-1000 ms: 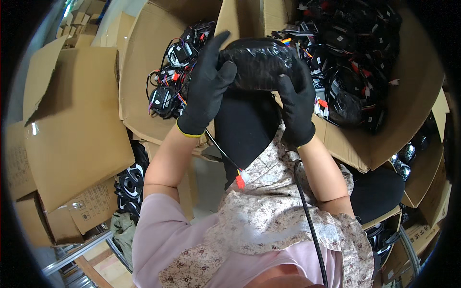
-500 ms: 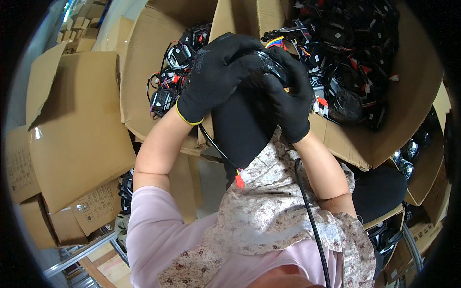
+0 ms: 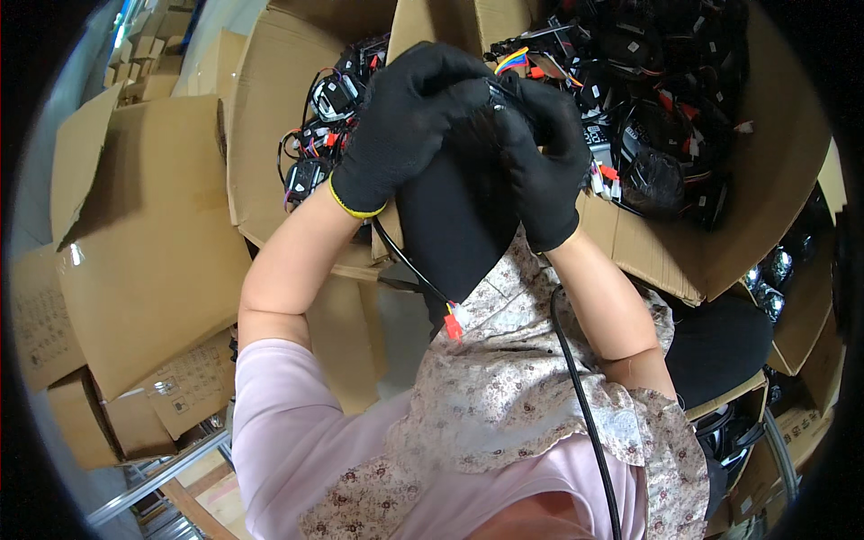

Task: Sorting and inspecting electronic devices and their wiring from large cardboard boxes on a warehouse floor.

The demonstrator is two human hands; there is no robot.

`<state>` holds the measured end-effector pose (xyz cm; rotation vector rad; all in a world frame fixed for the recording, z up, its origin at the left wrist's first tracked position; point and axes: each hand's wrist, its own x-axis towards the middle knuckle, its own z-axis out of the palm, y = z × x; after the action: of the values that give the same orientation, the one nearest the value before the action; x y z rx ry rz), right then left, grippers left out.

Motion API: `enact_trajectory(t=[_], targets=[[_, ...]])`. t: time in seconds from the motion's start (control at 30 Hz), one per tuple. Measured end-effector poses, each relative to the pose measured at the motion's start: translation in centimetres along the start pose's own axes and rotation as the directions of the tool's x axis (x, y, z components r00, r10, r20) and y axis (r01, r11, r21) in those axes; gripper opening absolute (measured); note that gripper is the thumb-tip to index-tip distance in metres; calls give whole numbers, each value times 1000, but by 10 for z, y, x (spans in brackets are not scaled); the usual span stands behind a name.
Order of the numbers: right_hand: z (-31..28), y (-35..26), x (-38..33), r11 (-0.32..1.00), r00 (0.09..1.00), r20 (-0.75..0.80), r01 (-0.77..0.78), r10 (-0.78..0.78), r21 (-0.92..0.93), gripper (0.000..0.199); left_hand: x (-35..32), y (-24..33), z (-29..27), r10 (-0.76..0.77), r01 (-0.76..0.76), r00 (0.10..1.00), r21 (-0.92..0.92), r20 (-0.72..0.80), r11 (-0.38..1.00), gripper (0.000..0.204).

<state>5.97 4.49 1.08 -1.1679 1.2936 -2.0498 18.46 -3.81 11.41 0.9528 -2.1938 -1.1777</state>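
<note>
My left hand and my right hand, both in black work gloves, meet in front of me between two cartons. Their fingers are closed round a dark, shiny part; the gloves hide most of it, so its kind does not show. Blue, yellow and red wires show just beyond my right fingers. A black cable comes out below my left wrist and ends in a red and white connector at my floral apron.
An open carton of wired black parts stands at the left, a larger carton full of similar parts at the right. A closed-up brown carton sits far left. Another black cable runs down over my apron.
Both hands have moved slightly up and closer round the part, and less of its shiny surface shows. The red connector has shifted a little to the right and up.
</note>
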Motion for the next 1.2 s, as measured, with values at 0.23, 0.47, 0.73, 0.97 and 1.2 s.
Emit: enact_trajectory(t=[0.23, 0.47, 0.73, 0.97, 1.2], targets=[[-4, 9, -8, 992, 991, 64, 124, -122, -36, 33, -15, -27, 7, 127, -119, 985, 69, -120, 990, 50], [-59, 37, 60, 902, 948, 241, 283, -210, -326, 52, -12, -36, -48, -61, 50, 992, -99, -112, 994, 42], [-54, 139, 164, 243, 798, 529, 595, -289, -766, 81, -44, -63, -76, -116, 73, 993, -689, -16, 721, 48], [-29, 106, 169, 667, 766, 623, 548, -157, -505, 40, -84, -43, -84, -144, -93, 976, -908, -165, 409, 62], [-21, 30, 103, 863, 876, 375, 419, -303, -282, 31, -96, 30, -92, 96, -269, 963, -882, -251, 386, 33]])
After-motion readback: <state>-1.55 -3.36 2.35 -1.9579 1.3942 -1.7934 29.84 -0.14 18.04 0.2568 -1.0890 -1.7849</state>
